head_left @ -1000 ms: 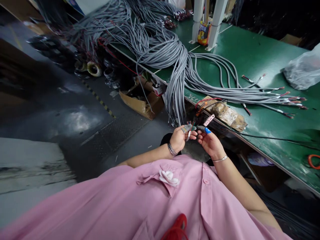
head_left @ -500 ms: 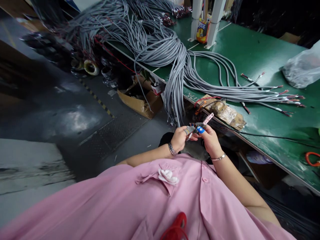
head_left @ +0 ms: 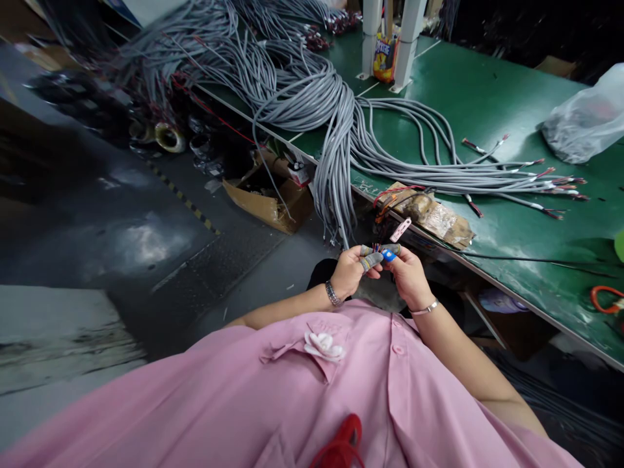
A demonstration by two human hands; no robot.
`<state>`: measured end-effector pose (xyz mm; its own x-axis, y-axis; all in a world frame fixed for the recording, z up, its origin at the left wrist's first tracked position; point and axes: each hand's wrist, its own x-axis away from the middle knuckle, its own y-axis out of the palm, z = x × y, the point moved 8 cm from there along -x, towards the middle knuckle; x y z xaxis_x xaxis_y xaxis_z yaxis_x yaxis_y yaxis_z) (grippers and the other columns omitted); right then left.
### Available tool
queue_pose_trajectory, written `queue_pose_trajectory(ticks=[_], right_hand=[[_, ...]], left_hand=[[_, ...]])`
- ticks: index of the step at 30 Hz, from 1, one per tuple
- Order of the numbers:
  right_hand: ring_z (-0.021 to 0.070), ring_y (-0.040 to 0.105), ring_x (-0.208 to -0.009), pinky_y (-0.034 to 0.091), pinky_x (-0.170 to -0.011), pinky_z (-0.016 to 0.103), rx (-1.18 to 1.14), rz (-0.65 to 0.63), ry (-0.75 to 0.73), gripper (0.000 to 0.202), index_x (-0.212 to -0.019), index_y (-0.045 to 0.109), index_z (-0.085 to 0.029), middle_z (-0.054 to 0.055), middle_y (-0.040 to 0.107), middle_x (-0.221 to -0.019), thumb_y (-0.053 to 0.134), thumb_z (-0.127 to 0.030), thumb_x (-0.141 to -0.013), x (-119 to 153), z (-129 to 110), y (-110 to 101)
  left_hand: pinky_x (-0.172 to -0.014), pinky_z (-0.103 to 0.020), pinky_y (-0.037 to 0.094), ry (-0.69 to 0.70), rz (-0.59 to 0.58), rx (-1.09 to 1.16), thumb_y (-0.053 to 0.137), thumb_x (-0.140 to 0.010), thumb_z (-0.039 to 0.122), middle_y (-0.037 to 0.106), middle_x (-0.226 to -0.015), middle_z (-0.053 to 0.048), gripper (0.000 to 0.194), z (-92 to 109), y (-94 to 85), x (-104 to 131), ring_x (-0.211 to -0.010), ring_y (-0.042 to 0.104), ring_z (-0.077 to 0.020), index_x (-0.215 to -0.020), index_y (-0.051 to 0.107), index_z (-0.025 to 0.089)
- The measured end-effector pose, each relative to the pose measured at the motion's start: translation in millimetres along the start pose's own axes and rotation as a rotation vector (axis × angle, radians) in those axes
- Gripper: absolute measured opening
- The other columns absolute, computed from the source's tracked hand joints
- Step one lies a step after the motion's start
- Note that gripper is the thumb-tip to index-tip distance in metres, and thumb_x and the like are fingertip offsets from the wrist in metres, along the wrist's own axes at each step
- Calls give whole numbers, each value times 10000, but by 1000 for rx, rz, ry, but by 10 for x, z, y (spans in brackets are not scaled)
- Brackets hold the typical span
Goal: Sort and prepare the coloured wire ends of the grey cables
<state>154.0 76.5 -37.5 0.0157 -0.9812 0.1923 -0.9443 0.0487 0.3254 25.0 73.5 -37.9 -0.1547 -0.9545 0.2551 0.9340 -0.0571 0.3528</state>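
Observation:
My left hand (head_left: 350,273) is closed around the end of a grey cable (head_left: 346,239) that comes down from the hanging bundle. Thin coloured wires (head_left: 376,247) stick up from that end between my fingertips. Closed against the same end is my right hand (head_left: 408,278), with blue wrapping on the thumb. A flat pink strip-like handle (head_left: 401,229) points up just beyond the right fingers; its lower end is hidden, so how it is held is unclear. Grey finger covers sit on fingers of both hands.
A thick bundle of grey cables (head_left: 312,97) lies across the green table (head_left: 472,110) and hangs over its edge. A taped cardboard piece (head_left: 439,221) lies near the edge. An open carton (head_left: 263,201) stands below; a plastic bag (head_left: 585,123) and orange-handled tool (head_left: 597,301) are right.
My fingers have drawn closer together over the wires, covering more of them. The pink handle has shifted slightly left and down. The whole view has shifted slightly.

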Motion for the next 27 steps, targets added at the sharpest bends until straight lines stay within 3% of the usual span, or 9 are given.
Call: queue_pose_trajectory(ticks=[7, 13, 19, 27], right_hand=[[108, 515, -648, 413, -617, 253, -17, 17, 9, 118, -804, 726, -212, -10, 645, -732, 764, -300, -735, 35, -35, 8], [110, 498, -651, 403, -620, 250, 28, -73, -19, 71, -783, 713, -210, -17, 618, -722, 746, -239, -727, 84, -97, 45], [106, 503, -649, 430, -641, 251, -14, -110, 55, 147, -843, 695, -212, -22, 572, -704, 719, -342, -779, 78, -53, 20], [111, 536, -715, 445, -642, 242, 23, -153, 67, 226, -927, 701, -225, 0, 635, -866, 771, -297, -725, 89, -54, 72]], left_hand=[[-428, -220, 460, -44, 46, 40, 780, -661, 483, 669, -615, -32, 397, 17, -25, 3, -446, 602, -122, -723, 587, 141], [-385, -197, 396, -48, 62, 81, 769, -674, 443, 634, -558, 1, 359, 28, -53, 0, -393, 542, -94, -729, 566, 152], [-359, -174, 312, 20, 55, -5, 760, -696, 415, 599, -530, 26, 347, 71, -53, 19, -362, 479, -56, -677, 530, 156], [-354, -162, 329, 69, 56, -72, 774, -690, 366, 578, -541, 42, 301, 90, -52, 62, -393, 452, -46, -751, 573, 150]])
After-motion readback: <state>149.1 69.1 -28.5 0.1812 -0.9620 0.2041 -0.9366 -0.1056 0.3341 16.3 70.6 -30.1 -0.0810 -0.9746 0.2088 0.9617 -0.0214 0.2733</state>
